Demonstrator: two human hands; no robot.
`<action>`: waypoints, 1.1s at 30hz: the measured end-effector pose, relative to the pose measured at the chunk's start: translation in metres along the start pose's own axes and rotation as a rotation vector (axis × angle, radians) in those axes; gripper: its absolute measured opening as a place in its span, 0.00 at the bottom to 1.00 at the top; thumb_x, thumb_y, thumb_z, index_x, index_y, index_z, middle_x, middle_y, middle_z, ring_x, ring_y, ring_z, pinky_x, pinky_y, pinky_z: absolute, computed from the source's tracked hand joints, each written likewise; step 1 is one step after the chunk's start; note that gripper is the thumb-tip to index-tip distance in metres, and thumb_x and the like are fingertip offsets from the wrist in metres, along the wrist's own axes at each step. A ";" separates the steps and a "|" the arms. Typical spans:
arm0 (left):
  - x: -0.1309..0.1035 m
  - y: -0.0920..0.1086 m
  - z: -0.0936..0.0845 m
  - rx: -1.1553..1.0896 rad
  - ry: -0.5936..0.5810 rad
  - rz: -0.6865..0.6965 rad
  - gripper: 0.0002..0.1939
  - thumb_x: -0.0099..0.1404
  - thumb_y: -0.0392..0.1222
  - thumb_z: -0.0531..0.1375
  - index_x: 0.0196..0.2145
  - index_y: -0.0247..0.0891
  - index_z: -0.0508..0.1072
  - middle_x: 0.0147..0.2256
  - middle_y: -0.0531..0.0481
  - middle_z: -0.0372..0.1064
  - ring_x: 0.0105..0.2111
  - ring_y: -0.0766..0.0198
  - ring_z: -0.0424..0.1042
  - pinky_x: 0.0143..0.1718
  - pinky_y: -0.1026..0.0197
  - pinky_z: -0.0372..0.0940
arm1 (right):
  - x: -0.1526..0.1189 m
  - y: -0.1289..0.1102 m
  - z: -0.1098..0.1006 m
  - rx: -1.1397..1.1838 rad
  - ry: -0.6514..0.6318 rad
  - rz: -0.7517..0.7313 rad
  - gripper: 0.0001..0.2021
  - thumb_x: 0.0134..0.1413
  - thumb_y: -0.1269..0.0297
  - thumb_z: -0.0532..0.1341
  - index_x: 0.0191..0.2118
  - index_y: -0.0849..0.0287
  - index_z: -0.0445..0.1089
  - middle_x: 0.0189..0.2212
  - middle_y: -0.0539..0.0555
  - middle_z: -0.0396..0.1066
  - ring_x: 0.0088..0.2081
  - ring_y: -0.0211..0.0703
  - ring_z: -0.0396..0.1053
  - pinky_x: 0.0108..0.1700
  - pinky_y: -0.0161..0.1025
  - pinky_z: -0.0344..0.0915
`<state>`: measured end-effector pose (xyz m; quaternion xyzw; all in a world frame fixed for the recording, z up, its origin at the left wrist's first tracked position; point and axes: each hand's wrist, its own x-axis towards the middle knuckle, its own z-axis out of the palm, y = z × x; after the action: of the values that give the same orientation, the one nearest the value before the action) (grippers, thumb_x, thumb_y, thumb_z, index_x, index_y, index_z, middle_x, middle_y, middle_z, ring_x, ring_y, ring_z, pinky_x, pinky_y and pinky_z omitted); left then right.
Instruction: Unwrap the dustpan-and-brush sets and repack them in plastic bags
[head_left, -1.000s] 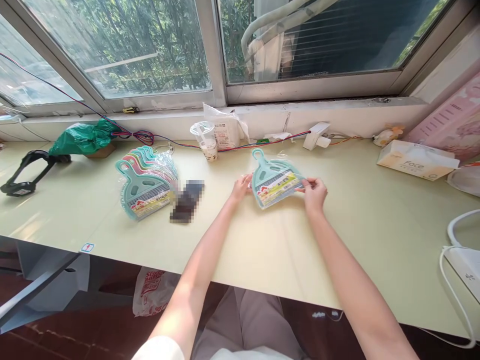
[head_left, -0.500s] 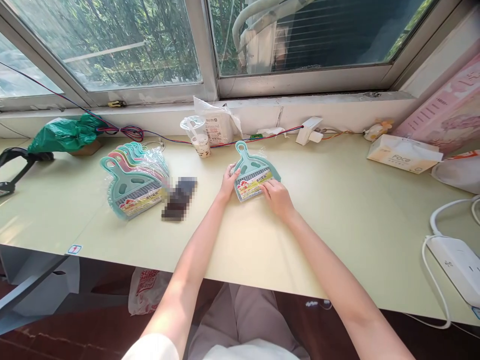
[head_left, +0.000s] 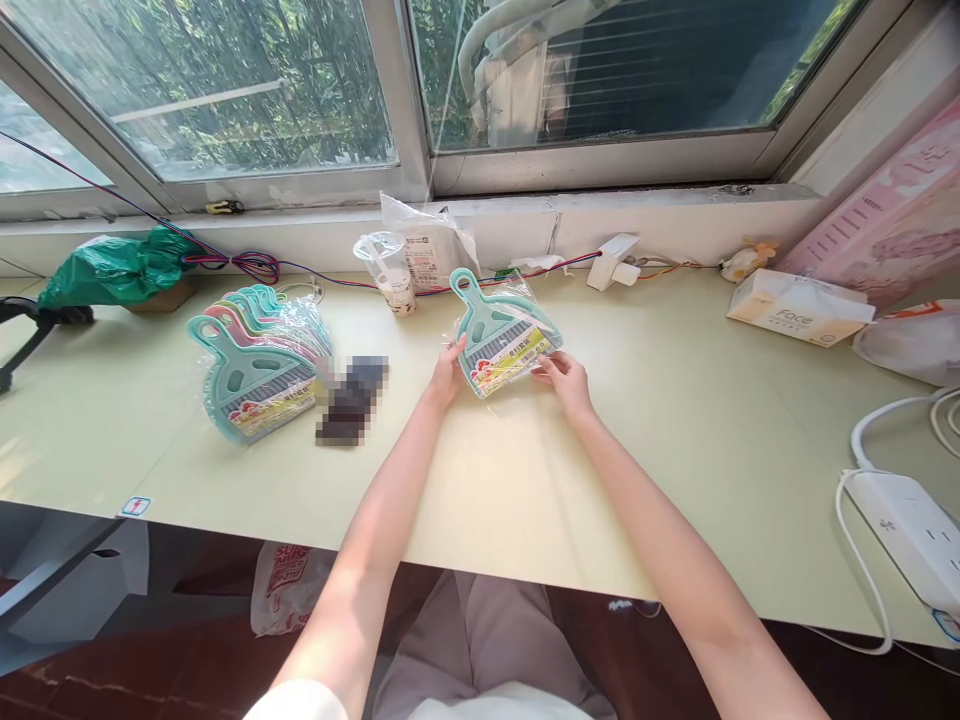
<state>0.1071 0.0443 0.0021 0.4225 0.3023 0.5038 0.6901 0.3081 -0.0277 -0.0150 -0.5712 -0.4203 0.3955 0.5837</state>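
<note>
A mint-green dustpan with a brush [head_left: 504, 328], sealed in clear plastic with a yellow printed label, is held tilted over the middle of the table. At its left edge my left hand [head_left: 447, 374] is closed, thumb over the front. My right hand [head_left: 568, 384] pinches the wrapper near the lower right corner of the label. To the left, a stack of similar wrapped dustpans [head_left: 259, 365] in mint and pink lies with the handles pointing away from me.
Beside the stack is a pixelated dark object [head_left: 352, 400]. Along the wall stand a drink cup [head_left: 391, 275], a white packet [head_left: 435, 255], cables and a white plug [head_left: 613, 262]. A green bag [head_left: 120, 268] is at far left; a tissue box [head_left: 799, 308] and power strip [head_left: 904, 520] sit right.
The held dustpan has shifted slightly left and away from me. My right hand has moved from the front of the label to its lower right edge.
</note>
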 end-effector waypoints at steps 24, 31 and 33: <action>0.014 0.004 -0.027 0.480 0.829 0.346 0.34 0.67 0.48 0.57 0.65 0.37 0.49 0.60 0.32 0.59 0.59 0.54 0.64 0.59 0.51 0.59 | 0.005 -0.011 -0.120 0.397 0.337 0.078 0.23 0.23 0.62 0.78 0.32 0.59 0.75 0.31 0.50 0.75 0.27 0.32 0.71 0.29 0.27 0.73; -0.020 0.013 0.005 0.932 0.803 0.727 0.48 0.59 0.65 0.58 0.67 0.34 0.47 0.68 0.32 0.34 0.69 0.46 0.32 0.67 0.44 0.32 | 0.004 -0.009 -0.072 0.465 0.287 0.101 0.21 0.27 0.62 0.76 0.32 0.58 0.72 0.28 0.49 0.74 0.29 0.35 0.72 0.32 0.30 0.73; -0.027 0.006 0.021 0.777 0.447 0.660 0.40 0.63 0.65 0.54 0.64 0.38 0.56 0.65 0.35 0.49 0.67 0.49 0.45 0.66 0.47 0.42 | -0.002 -0.011 -0.057 0.386 0.206 0.106 0.22 0.28 0.59 0.76 0.33 0.59 0.72 0.29 0.51 0.75 0.31 0.38 0.73 0.35 0.34 0.75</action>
<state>0.1138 0.0136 0.0165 0.6010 0.4566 0.6221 0.2082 0.3616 -0.0487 -0.0042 -0.5076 -0.2445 0.4385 0.7002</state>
